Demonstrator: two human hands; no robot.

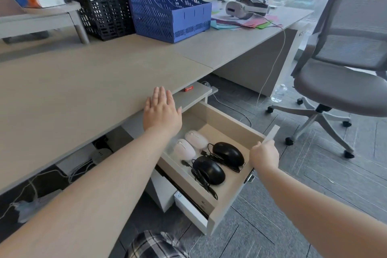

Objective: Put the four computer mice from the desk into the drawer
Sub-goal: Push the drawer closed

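Pinching pale wooden drawer front (270,135), right grip (264,156); left grip (161,114) flat, empty on counter (83,81). Risk: shoving traps black mouse cables (201,176) just left.

the drawer (228,201) holds four mice: two pink mice (184,150) (195,139) and two black mice (209,170) (229,153). the desk (73,81) carries two file racks, one blue (167,2), one black (102,2).

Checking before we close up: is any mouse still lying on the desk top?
No: the two pink mice and two black mice all lie inside the open drawer, none on the desk.
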